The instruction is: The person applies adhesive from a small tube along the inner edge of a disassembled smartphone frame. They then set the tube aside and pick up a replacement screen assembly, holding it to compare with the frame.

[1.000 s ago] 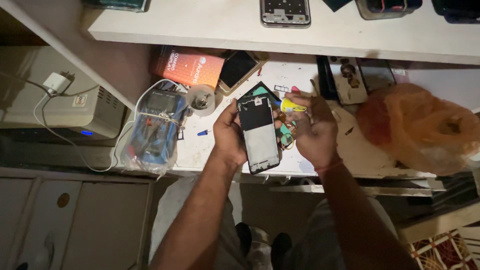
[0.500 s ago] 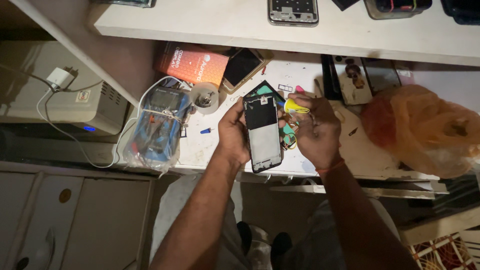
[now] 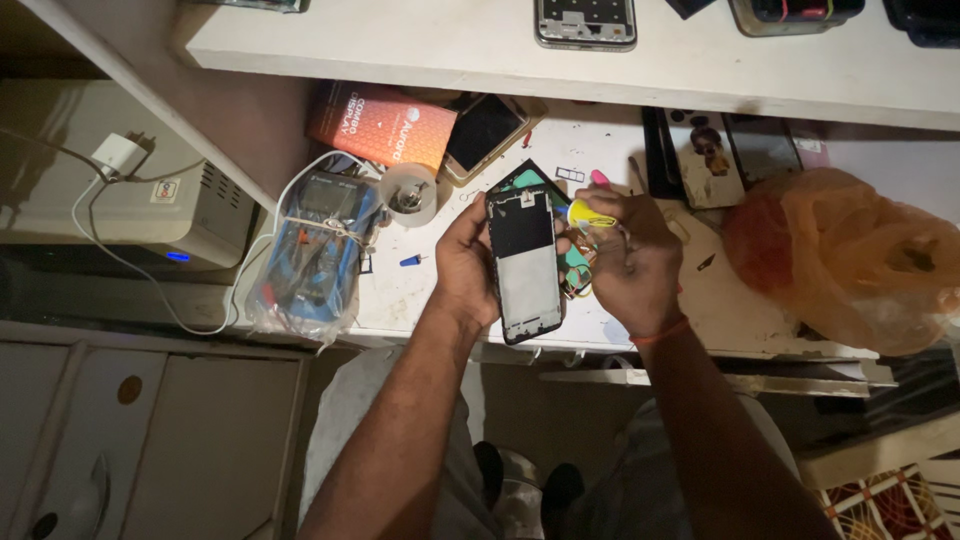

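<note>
L hand [image 3: 468, 262] grips phone frame [image 3: 525, 262] | R hand [image 3: 632, 262] just beside, pinching yellow pick [image 3: 585, 212]

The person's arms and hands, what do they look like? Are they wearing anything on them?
Both arms are bare from the hands up to the bottom edge of the picture, with no sleeves in view. The left hand wears no glove or ring that shows. The right hand is bare too, but a thin orange-red thread is tied around its wrist.
</note>
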